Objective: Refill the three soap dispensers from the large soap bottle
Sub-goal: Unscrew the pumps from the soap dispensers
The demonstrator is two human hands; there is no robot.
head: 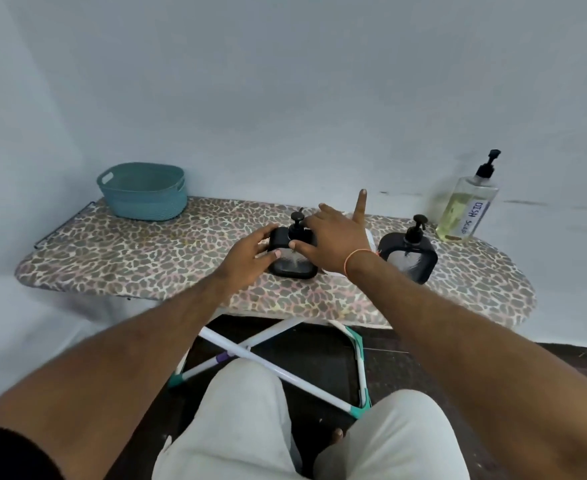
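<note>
A black square soap dispenser (294, 268) with a black pump stands mid-board. My left hand (247, 258) grips its left side, thumb in front and fingers round the far edge. My right hand (333, 237) hovers over the pump with its fingers spread, the thumb near the pump collar and one finger pointing up. A second black dispenser (408, 258) stands to the right, untouched. The large clear bottle (465, 209), labelled DISH SOAP and holding yellowish liquid, stands at the far right by the wall. Only two dispensers show; my right hand hides the board behind it.
Everything stands on an ironing board (146, 258) with a leopard-print cover, set against a pale wall. A teal basket (143, 192) sits at its far left end. Crossed white legs (268, 362) and my knees are below the near edge.
</note>
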